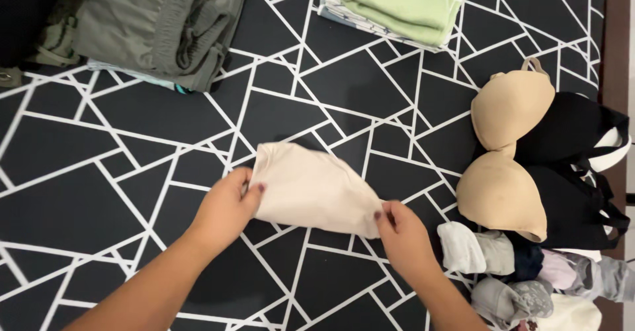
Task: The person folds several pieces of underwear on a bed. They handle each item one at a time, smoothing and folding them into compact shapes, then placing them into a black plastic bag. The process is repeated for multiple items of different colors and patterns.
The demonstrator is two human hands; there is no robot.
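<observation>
A small cream cloth garment (311,189) lies folded on a black bedsheet with white geometric lines (119,139). My left hand (228,208) pinches its left edge between thumb and fingers. My right hand (403,235) grips its lower right corner. Both forearms reach in from the bottom of the view.
A folded olive-green pile (159,23) sits at the top left, a folded light-green stack (400,3) at the top middle. To the right lie a beige bra (509,146) over a black bra (572,172), with rolled socks and small garments (516,271) below. A dark wooden edge (618,33) runs along the right.
</observation>
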